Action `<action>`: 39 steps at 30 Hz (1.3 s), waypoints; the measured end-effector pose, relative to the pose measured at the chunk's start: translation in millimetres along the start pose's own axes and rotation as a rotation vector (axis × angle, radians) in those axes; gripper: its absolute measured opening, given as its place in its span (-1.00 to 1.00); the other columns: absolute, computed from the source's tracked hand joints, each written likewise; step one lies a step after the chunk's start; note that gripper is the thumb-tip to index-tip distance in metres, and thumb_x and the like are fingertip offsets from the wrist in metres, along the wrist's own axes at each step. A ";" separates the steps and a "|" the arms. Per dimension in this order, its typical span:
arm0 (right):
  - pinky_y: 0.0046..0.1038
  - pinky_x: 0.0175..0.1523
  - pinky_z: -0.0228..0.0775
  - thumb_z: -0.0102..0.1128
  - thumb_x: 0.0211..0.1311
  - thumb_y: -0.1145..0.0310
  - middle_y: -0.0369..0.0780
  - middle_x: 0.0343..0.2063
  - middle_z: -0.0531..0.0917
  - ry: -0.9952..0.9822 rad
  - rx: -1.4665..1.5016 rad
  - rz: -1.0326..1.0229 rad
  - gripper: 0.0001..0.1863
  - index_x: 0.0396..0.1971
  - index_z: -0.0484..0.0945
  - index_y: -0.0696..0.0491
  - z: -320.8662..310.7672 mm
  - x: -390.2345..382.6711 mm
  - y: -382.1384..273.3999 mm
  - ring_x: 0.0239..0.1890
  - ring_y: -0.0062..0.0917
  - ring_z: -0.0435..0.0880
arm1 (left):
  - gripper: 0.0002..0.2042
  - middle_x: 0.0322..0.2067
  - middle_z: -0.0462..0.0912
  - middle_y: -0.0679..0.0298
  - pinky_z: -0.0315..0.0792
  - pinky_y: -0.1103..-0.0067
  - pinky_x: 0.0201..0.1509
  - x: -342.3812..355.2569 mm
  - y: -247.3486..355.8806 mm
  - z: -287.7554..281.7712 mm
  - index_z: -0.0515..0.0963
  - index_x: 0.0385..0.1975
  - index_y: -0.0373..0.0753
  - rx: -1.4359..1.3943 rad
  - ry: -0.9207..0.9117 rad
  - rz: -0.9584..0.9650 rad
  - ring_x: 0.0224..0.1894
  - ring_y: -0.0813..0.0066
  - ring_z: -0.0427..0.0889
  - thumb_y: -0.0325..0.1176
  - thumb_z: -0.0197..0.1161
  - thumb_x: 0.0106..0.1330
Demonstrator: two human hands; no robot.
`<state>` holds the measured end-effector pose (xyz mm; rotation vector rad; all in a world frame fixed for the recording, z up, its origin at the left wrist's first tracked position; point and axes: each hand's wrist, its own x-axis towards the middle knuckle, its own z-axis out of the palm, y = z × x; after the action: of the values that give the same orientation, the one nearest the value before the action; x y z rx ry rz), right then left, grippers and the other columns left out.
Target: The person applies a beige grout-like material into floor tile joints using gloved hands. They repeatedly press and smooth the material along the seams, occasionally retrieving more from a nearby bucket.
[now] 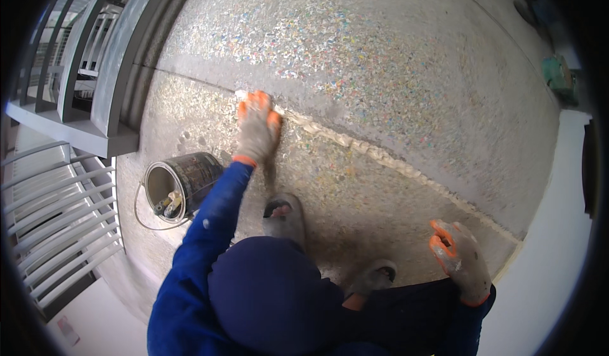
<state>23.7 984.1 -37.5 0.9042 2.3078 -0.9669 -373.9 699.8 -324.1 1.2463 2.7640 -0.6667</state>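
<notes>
My left hand [258, 126], in a grey glove with orange fingertips, lies palm down with fingers stretched on a beige line of putty [346, 141] along a seam in the speckled floor [317, 45]. A pale lump [241, 94] shows beside its fingertips. A dented metal bucket [191, 175] lies tipped on its side left of my left forearm, with small items inside that I cannot make out. My right hand [460, 261], gloved alike, hangs at the lower right with fingers curled; whatever it may hold is hidden. My sandalled feet [285, 226] are between the hands.
Grey metal railings [114, 89] and white slatted bars [57, 210] edge the left side, beside a drop. A white wall or ledge [549, 216] runs along the right. A green object [558, 77] and a dark, unclear shape [530, 10] are at the upper right.
</notes>
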 end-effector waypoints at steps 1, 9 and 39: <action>-0.25 -0.12 0.57 0.40 0.31 0.43 -0.06 -0.23 0.68 -0.011 0.019 -0.013 -0.58 0.15 0.66 0.16 -0.2 -1.2 -0.8 -0.21 -0.17 0.71 | -0.29 0.62 0.03 -0.17 -0.27 0.08 0.75 -14.7 13.1 -2.8 0.03 0.61 -0.41 -0.322 0.046 0.043 0.69 -0.09 -0.05 0.03 -0.24 0.69; -0.32 -0.09 0.51 0.31 0.39 0.36 -0.10 -0.26 0.63 -0.055 -0.017 -0.149 -0.61 0.14 0.66 0.20 -2.4 -3.5 -11.5 -0.23 -0.31 0.66 | -0.17 0.55 0.04 -0.45 -0.23 -0.07 0.68 -48.1 46.7 -4.0 0.06 0.54 -0.62 -0.431 -0.019 -0.526 0.63 -0.42 -0.06 0.11 -0.08 0.63; -0.35 -0.26 0.51 0.40 0.39 0.36 -0.12 -0.32 0.63 -0.026 0.010 -0.158 -0.61 0.14 0.64 0.18 12.4 8.4 6.6 -0.35 -0.35 0.66 | -0.20 0.55 0.06 -0.43 -0.22 -0.04 0.70 2.1 67.4 -35.7 0.08 0.53 -0.60 -0.413 0.011 -0.291 0.64 -0.38 -0.06 0.12 -0.15 0.66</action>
<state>25.0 981.5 -53.5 0.7170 2.3824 -1.0497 -321.6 754.9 -316.9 0.7784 2.9099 -0.0793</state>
